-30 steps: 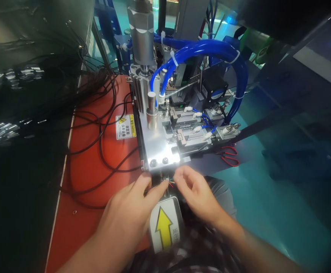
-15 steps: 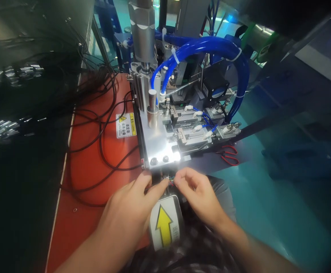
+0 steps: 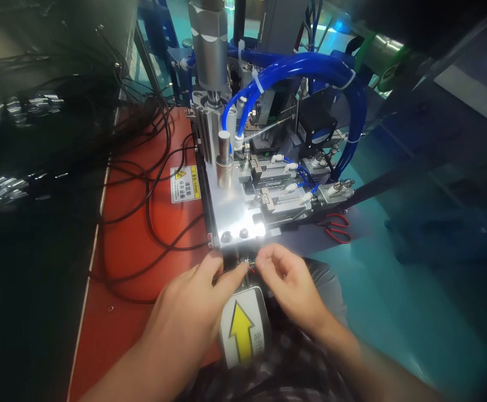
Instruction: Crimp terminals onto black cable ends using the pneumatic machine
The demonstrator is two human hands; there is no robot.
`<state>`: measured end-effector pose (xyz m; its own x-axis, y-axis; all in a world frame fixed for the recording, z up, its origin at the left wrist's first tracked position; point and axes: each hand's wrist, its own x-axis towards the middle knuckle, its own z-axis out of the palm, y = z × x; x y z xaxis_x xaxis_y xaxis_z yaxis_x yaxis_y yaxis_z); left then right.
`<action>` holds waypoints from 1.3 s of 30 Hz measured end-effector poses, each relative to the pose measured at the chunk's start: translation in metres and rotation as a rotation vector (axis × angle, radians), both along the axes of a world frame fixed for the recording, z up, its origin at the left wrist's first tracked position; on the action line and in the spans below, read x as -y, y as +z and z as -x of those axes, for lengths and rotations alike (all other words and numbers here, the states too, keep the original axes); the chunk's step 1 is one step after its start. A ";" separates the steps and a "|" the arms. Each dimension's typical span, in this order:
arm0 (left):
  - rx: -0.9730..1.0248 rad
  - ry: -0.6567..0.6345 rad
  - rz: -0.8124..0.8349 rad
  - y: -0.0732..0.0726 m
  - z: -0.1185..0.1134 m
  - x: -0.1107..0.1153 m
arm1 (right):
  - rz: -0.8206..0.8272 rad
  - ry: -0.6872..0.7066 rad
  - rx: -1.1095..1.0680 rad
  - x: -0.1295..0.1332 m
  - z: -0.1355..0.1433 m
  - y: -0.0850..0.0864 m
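Note:
Thin coloured wires (image 3: 251, 268), one of them red, show in the small gap between my hands, just in front of the machine's metal block (image 3: 235, 209). My left hand (image 3: 193, 296) is closed, with its fingertips at the left end of the wires; what lies under its palm is hidden. From the right, my right hand (image 3: 289, 276) pinches the wires between thumb and curled forefinger. Below the fingertips is a white plate with a yellow arrow (image 3: 242, 329).
Black cables (image 3: 151, 212) loop across the red table (image 3: 126, 251) at left. Blue air hoses (image 3: 310, 64) arch over the machine's small clamps. Red-handled pliers (image 3: 338, 229) lie right of the machine. A warning label (image 3: 185, 184) is stuck beside the block.
My right fingertips have shifted very slightly up, and fewer coloured wires show between the hands. My left hand has stayed in place.

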<state>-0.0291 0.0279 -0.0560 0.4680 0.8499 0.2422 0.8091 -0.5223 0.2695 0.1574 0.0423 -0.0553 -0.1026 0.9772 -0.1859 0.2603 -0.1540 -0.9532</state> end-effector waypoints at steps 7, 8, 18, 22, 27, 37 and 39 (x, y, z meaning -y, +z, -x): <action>0.002 0.003 0.001 0.000 0.001 0.001 | -0.020 -0.004 0.026 0.000 0.000 -0.004; 0.003 0.003 0.003 0.000 0.001 0.001 | -0.024 -0.005 0.028 0.000 0.001 -0.004; -0.004 -0.009 -0.003 0.002 -0.001 -0.001 | -0.060 -0.022 0.052 0.002 -0.004 -0.005; -0.011 -0.005 -0.004 0.003 0.000 0.001 | -0.153 -0.029 0.124 0.006 -0.006 -0.007; -0.015 -0.004 -0.007 0.003 -0.001 0.000 | -0.273 0.004 0.238 0.006 -0.005 -0.006; -0.008 -0.006 0.013 0.001 0.000 0.000 | -0.588 0.155 0.437 0.004 -0.009 -0.002; -0.015 0.000 0.009 0.001 0.000 0.001 | -0.569 0.171 0.432 0.005 -0.010 -0.003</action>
